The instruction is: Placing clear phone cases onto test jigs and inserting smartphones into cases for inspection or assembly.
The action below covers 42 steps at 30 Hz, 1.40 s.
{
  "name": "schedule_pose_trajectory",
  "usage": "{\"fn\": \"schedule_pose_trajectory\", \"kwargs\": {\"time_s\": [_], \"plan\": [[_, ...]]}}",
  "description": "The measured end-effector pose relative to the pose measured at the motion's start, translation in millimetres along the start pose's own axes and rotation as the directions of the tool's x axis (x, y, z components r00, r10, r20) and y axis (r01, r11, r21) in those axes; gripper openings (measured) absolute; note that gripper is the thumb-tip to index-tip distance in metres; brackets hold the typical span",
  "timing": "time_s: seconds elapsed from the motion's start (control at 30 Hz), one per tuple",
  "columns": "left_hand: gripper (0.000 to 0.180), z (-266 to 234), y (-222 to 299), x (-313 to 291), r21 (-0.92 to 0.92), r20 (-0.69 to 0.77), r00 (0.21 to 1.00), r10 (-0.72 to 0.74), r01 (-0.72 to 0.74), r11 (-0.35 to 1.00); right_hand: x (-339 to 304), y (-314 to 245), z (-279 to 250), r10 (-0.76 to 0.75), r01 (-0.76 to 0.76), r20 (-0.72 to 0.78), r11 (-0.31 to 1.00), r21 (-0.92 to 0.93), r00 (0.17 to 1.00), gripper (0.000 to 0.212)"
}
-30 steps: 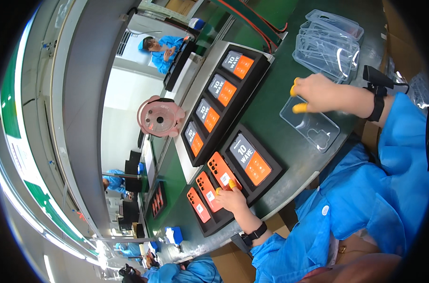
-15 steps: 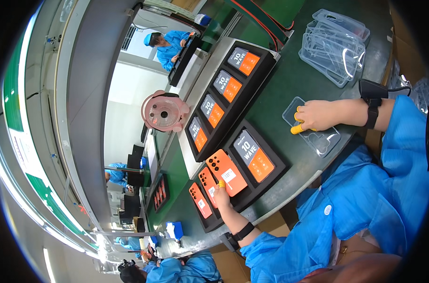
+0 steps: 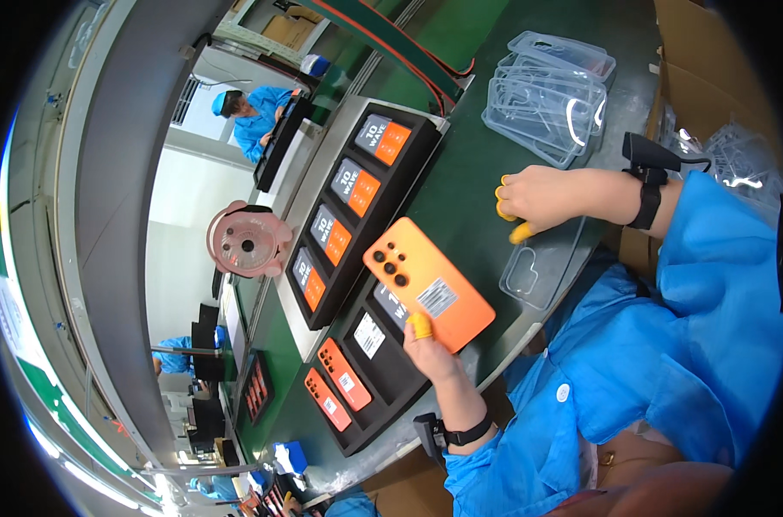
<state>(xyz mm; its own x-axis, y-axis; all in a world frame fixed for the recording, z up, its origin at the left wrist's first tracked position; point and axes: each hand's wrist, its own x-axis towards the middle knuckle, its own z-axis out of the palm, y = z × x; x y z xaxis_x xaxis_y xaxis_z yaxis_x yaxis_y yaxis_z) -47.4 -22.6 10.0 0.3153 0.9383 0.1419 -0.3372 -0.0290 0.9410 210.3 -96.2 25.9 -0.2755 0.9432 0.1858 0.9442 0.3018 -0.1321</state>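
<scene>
The left hand (image 3: 435, 351) is clamping an orange smartphone (image 3: 439, 289) by its near-left long edge, the thumb in its yellow finger cot (image 3: 421, 325) pressing on the back while the other fingers are hiding beneath. The phone is hovering over the right part of a black tray (image 3: 397, 366), its body extending far and right of the thumb. Its back is facing up, the camera end is pointing far left, and its long axis is running from there to near right. Two more orange phones (image 3: 344, 376) are lying in the tray's left slots. The right hand (image 3: 542, 200) is hanging over a clear phone case (image 3: 534, 274), thumb and forefinger tips standing apart; whether they are gripping it, I cannot tell.
</scene>
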Motion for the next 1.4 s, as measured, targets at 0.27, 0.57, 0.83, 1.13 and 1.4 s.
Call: {"fn": "schedule_pose_trajectory", "kwargs": {"time_s": [0.27,0.57,0.83,1.13,1.4], "plan": [[0.03,45.8,-31.8,-10.9,0.024,0.161,0.984,-0.079,0.077,0.997,16.9,-42.4,29.7,0.433,0.097,-0.073,-0.034,0.995,0.898,0.031],[0.076,54.3,-30.2,-46.7,0.778,0.594,0.799,0.1,-0.601,0.181,-22.7,-0.6,-25.9,0.051,0.324,-0.71,0.865,0.383,0.703,0.024],[0.034,39.6,-34.4,-31.0,-0.011,0.227,0.943,-0.243,0.252,0.968,-49.0,6.7,-40.5,0.474,0.306,-0.767,0.723,0.619,0.432,0.028],[0.035,43.4,-34.8,-40.4,0.263,0.41,0.865,0.29,-0.416,0.87,-55.5,8.0,-53.0,0.447,0.401,-0.87,0.772,0.494,0.21,0.024],[0.019,42.9,-38.3,-23.9,0.581,0.744,0.625,0.236,-0.78,0.232,-54.4,-0.4,-51.9,0.451,0.458,-0.85,0.716,0.526,0.271,0.027]]}}
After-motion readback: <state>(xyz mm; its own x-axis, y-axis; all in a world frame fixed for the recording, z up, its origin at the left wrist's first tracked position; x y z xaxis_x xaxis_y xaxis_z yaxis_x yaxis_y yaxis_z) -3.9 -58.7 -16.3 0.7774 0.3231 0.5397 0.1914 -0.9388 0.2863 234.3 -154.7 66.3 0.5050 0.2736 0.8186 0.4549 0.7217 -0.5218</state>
